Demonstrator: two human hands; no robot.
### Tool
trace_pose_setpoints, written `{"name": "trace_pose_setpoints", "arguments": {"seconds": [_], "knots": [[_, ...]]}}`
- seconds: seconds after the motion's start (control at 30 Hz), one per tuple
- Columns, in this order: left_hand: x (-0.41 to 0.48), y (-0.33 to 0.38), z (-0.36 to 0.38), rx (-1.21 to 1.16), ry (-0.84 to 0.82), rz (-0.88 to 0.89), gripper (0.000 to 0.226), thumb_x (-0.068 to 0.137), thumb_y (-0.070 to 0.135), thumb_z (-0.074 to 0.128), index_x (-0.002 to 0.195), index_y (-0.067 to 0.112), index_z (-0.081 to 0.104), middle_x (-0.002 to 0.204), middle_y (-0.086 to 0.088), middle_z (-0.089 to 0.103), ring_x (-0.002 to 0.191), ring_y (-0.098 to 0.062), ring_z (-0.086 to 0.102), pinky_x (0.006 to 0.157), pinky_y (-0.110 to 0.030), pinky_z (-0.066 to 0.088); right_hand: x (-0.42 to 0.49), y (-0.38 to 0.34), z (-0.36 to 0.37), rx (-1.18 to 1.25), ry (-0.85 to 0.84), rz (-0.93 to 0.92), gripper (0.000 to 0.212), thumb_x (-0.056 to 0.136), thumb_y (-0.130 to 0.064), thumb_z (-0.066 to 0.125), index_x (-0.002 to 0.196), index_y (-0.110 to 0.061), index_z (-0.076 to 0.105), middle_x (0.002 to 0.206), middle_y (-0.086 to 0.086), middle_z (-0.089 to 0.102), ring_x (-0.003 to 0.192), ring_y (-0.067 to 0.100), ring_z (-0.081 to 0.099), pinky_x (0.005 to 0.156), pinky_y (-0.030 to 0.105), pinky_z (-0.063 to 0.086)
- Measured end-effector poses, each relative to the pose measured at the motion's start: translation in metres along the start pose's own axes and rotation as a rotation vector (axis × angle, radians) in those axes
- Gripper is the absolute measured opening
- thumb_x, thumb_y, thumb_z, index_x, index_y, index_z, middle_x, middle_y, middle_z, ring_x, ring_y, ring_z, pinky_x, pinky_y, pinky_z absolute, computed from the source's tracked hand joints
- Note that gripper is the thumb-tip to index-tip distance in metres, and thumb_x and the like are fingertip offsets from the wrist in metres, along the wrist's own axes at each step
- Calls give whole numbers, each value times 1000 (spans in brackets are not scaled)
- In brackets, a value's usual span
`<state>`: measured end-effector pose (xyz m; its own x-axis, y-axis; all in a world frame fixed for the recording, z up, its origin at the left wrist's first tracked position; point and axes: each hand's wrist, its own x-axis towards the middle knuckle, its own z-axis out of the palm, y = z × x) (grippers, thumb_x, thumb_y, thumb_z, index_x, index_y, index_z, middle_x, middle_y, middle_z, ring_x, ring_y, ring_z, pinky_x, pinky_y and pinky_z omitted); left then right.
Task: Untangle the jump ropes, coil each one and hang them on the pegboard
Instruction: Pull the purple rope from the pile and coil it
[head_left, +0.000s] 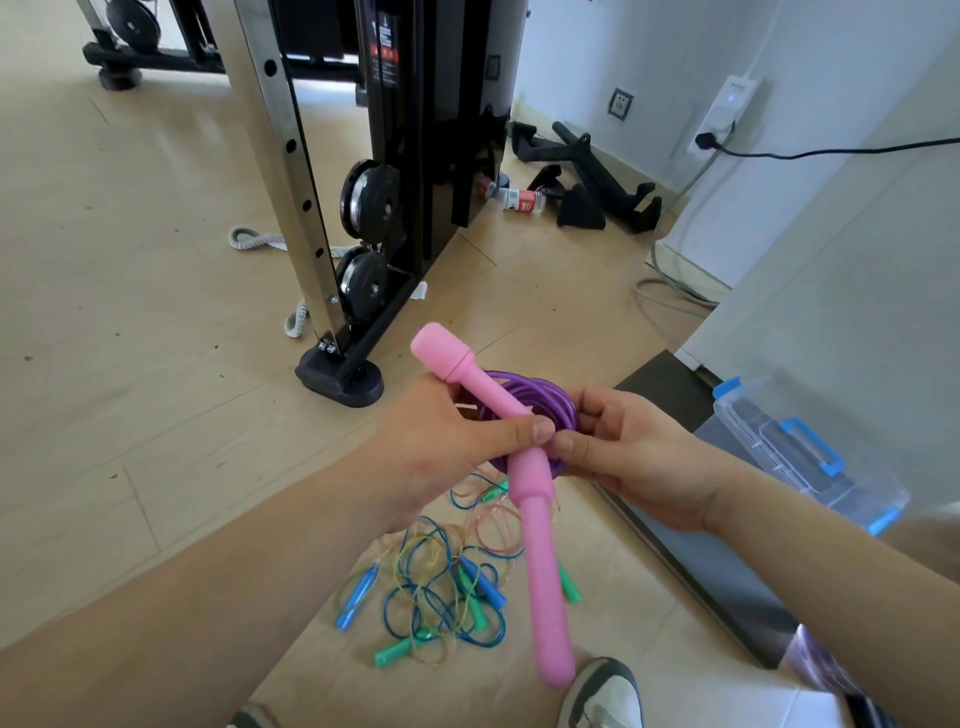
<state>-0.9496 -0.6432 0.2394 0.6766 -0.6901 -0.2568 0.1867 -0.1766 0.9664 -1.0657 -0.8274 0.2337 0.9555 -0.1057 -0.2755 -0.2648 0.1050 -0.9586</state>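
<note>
Just in front of the gym machine (374, 208), on the person's side of its black foot (340, 382), both hands hold a purple jump rope (545, 400) wound into a tight coil. The left hand (441, 447) grips the coil, its thumb laid across one pink handle (457, 358), which points up toward the machine. The right hand (639, 457) pinches the coil's far side between thumb and curled fingers. The second pink handle (545, 571) hangs down from the coil, away from the machine.

Farther from the machine, on the floor (130, 312) below the hands, lies a tangle of thin ropes (447, 587) in blue, green and orange, with blue and green handles, all still knotted together. A shoe (605, 696) stands just beyond it. Right of the machine sits a clear plastic box (800, 457) with blue latches.
</note>
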Motion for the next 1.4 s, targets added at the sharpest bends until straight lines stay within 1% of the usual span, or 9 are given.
{"name": "trace_pose_setpoints", "arguments": {"seconds": [0.27,0.5,0.6,0.67,0.77,0.9,1.1,1.23,1.4], "knots": [[2,2,1,112,99,133,26,79,11,84,102,11,70,94,-3,79,90,-17,76,85,-46,62,7,2,11,-301,285,-44,24,95,2,68,116,-9,63,108,12,76,99,25,74,88,34,60],[5,-3,1,222,255,220,33,77,30,88,102,25,66,89,4,74,80,-15,73,78,-45,60,13,0,30,-496,395,14,9,99,-28,65,108,-27,63,98,-5,75,88,12,72,74,24,59],[1,-1,1,363,296,306,31,77,30,87,87,41,60,83,11,72,77,-5,68,74,-36,57,14,-2,29,-424,345,39,13,97,-27,68,109,-24,67,105,-1,75,90,14,74,77,27,61],[1,0,-1,378,291,299,34,76,26,86,88,44,60,84,13,72,79,-4,67,74,-35,57,13,-8,25,-119,234,111,23,94,-15,70,117,-11,69,111,11,75,91,20,73,78,29,60],[0,-3,-2,418,214,279,48,77,17,80,114,43,65,97,11,73,89,-7,68,84,-38,58,9,-15,19,138,-12,171,63,82,-47,78,128,-6,68,122,22,67,108,36,66,95,44,55],[-5,-10,5,618,73,262,54,89,23,64,137,46,53,119,6,63,103,-12,64,90,-35,54,11,-17,31,-77,-78,157,85,66,-77,78,112,-6,73,111,22,68,100,31,64,99,49,53],[-4,-4,1,774,33,243,57,95,23,58,149,34,41,124,7,65,108,-17,63,88,-33,51,13,-23,35,-210,50,174,72,59,-61,88,107,-9,72,108,14,76,102,26,72,105,51,54],[0,-3,-5,542,-25,110,69,90,14,64,152,30,40,123,6,62,107,-16,66,97,-35,55,12,-14,27,-144,125,165,78,60,-46,94,118,-1,65,110,20,77,108,38,73,104,52,55],[-1,6,-10,408,-22,123,43,81,-2,62,114,25,69,101,3,75,89,-17,72,82,-40,61,9,-10,18,-150,170,109,56,73,-25,93,115,-1,65,106,22,76,94,31,74,93,50,60]]}}
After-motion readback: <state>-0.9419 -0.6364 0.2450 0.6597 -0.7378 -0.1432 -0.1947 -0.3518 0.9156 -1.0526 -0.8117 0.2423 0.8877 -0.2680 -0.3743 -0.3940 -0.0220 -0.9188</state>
